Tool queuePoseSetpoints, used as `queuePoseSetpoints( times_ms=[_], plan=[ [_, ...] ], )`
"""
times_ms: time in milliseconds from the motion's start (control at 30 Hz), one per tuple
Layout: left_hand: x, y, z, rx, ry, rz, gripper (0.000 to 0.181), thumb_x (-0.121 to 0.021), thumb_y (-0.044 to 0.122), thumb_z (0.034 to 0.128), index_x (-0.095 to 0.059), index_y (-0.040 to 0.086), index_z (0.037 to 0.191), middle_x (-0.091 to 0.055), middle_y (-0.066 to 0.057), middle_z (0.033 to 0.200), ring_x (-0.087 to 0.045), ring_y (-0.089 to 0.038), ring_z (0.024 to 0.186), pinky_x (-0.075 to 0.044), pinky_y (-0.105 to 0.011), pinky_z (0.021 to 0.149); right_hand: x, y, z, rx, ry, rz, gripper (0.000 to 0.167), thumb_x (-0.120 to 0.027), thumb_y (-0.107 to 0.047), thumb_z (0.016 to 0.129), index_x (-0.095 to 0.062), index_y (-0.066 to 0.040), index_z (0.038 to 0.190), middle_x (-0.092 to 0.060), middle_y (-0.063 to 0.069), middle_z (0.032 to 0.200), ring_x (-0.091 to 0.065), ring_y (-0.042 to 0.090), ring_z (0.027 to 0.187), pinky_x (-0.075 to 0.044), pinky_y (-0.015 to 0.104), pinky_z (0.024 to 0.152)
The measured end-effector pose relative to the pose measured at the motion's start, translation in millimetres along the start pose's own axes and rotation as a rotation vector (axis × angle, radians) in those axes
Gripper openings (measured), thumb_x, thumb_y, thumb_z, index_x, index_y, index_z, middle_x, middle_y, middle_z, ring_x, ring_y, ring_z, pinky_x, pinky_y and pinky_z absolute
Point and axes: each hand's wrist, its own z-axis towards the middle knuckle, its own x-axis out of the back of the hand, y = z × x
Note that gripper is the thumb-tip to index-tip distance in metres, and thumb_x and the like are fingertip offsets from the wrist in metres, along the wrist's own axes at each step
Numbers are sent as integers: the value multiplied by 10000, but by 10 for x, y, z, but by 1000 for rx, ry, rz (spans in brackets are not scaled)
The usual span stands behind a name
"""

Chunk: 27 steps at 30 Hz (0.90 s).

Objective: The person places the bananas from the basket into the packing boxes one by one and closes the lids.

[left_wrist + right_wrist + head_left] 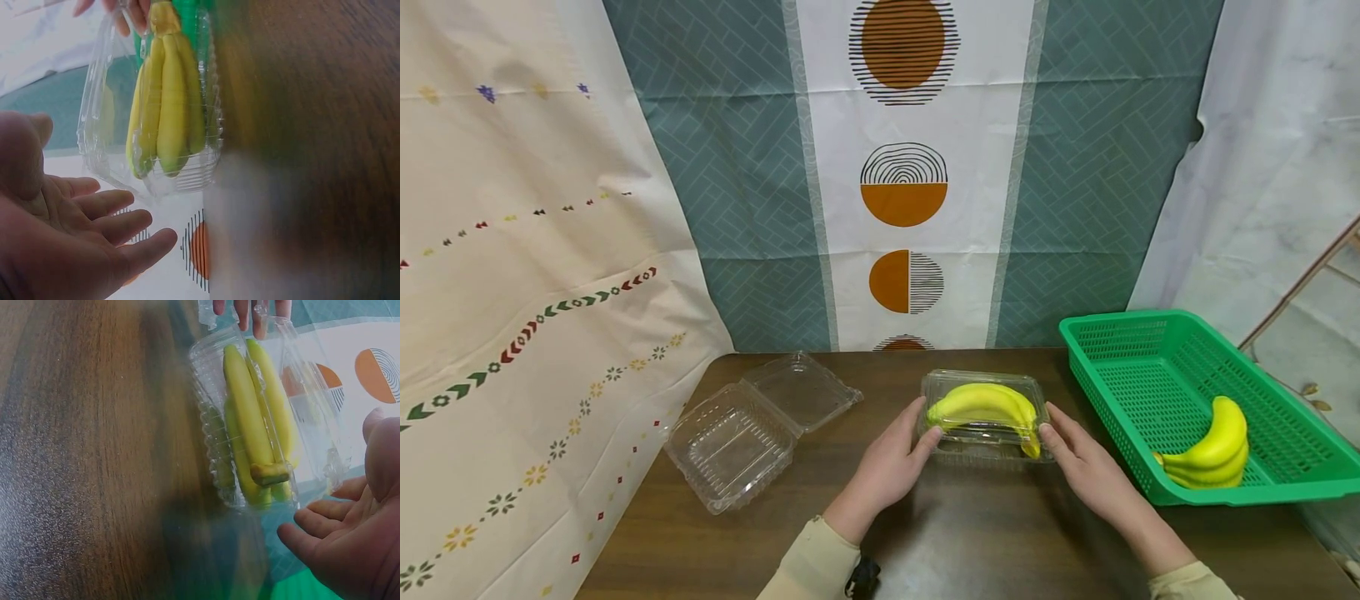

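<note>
A clear plastic clamshell box [985, 446] sits on the table with a bunch of bananas [981, 404] inside. Its lid lies over the bananas; whether it is latched I cannot tell. My left hand [891, 454] is at the box's left end, its fingers loosely extended in the left wrist view. At the opposite end is my right hand [1086, 462], with relaxed fingers close against the box edge in the right wrist view. The banana stem [270, 474] points toward the right hand.
Left of the hands lies another clear clamshell box [733, 446], lid folded back. A green plastic basket [1123, 425] stands on the right, holding another bunch of bananas [1213, 454]. Patterned cloth [913, 242] hangs behind the brown wooden table [962, 533].
</note>
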Motion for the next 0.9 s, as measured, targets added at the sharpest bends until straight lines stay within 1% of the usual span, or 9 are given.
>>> queuePoseSetpoints(
  times_ms=[133,367,667,767,900],
  plan=[
    [-18,-15,2,-1,-4,0,757,-468,605,1154,-334,153,1747,-402,-108,1751,-421,-350,1586,-382,-627,1237,-11,14,30,-18,-13,-6,794,-422,-516,1196,-242,47,1726,-301,361,1721,-316,578,1564,-323,768,1190],
    [-59,-55,10,-24,-3,3,756,-496,572,1157,-354,102,1732,-428,-144,1732,-442,-354,1572,-401,-618,1226,-38,45,47,-21,-13,-3,794,-431,-516,1194,-247,45,1726,-309,353,1721,-314,575,1567,-319,767,1194],
    [-81,-95,4,-30,-9,-6,750,-496,571,1158,-356,108,1732,-410,-133,1744,-425,-343,1584,-394,-613,1233,-64,53,90,-29,-8,-4,807,-425,-530,1192,-238,40,1730,-292,351,1729,-303,577,1570,-310,766,1199],
    [-84,-104,5,-36,-4,-3,725,-528,527,1161,-362,110,1730,-408,-127,1745,-422,-344,1585,-391,-617,1233,-66,67,101,-25,-6,2,805,-429,-522,1193,-239,50,1726,-293,353,1726,-303,577,1570,-307,765,1202],
    [-92,-107,15,-52,22,14,670,-610,401,1153,-399,96,1711,-441,-134,1722,-445,-349,1567,-403,-611,1226,-70,86,105,-17,-1,14,806,-443,-512,1192,-243,65,1718,-292,357,1723,-306,579,1566,-321,768,1193]
  ],
)
